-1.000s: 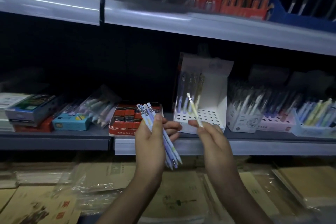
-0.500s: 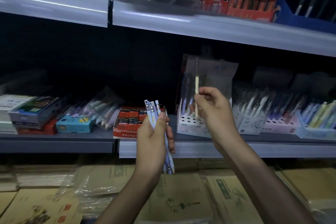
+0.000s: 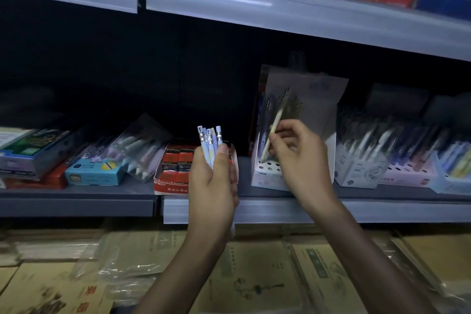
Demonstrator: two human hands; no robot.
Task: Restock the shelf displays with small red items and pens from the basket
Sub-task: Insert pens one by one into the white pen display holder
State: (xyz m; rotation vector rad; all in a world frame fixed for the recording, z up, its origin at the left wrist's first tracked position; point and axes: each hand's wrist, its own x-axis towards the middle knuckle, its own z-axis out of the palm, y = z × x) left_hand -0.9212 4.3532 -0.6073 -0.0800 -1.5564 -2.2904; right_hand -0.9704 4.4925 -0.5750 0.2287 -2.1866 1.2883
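Observation:
My left hand (image 3: 214,176) grips a bundle of pale blue pens (image 3: 209,144), tips up, in front of the middle shelf. My right hand (image 3: 298,158) pinches a single cream pen (image 3: 274,127), tilted, with its lower tip at the holed top of a white pen display box (image 3: 267,173). Other pens stand at the back of that box. A red open carton of small red items (image 3: 175,168) sits on the shelf just left of my left hand. The basket is not in view.
More pen display boxes (image 3: 362,160) line the shelf to the right. A blue box (image 3: 94,173) and bagged pens (image 3: 142,150) lie to the left. Notebooks (image 3: 254,275) are stacked below the shelf edge (image 3: 254,209). The upper shelf (image 3: 280,15) overhangs closely.
My right hand has carried the single pen from mid-air down into the white display box, tilting it. My left hand has stayed put, holding the bundle more upright.

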